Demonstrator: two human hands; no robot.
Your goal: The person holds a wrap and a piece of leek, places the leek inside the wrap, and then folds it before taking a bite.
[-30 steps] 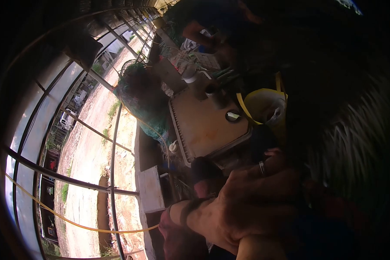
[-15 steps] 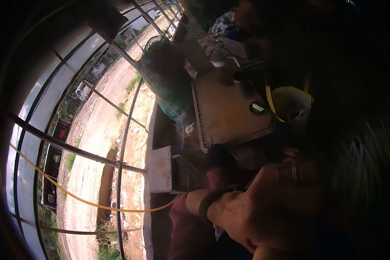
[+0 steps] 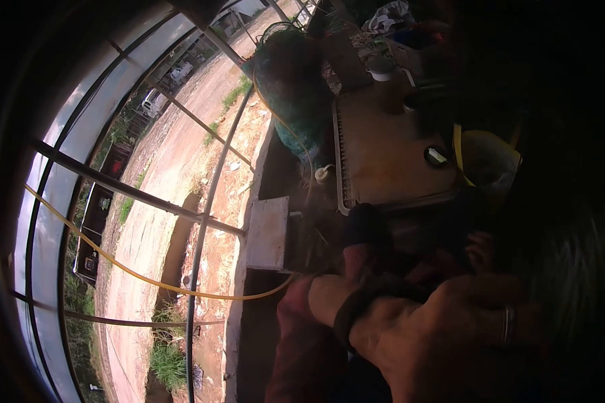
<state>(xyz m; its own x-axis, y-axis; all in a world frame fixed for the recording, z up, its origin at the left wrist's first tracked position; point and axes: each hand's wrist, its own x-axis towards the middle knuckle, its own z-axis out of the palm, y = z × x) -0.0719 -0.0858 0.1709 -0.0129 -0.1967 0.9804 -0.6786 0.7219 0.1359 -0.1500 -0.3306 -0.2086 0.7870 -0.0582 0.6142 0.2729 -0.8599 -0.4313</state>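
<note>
My left hand [image 3: 444, 329], with a dark band on its wrist and a ring on one finger, reaches in from the lower middle. Its fingers bend into deep shadow, and what they hold, if anything, is hidden. Just above it, a few dim fingers [image 3: 478, 250] show, seemingly of my right hand; most of that hand is lost in the dark. To the right of the ringed hand, faint blurred strands [image 3: 571, 262] catch some light. Maroon cloth [image 3: 306, 342] lies beside my left wrist, and a dark shoe [image 3: 364, 225] is beyond it.
Ahead lies a brown board [image 3: 390, 148] with a raised rim, bearing a dark round object with a pale piece. A yellow-edged bucket [image 3: 487, 158] stands right of it. Left are a green net bag [image 3: 289, 101], a pale box [image 3: 267, 233], a yellow hose [image 3: 148, 277] and metal bars [image 3: 148, 201].
The view has shifted, so the board, bucket and box sit farther right and higher. My ringed left hand appears farther right, and its wristband shows more fully.
</note>
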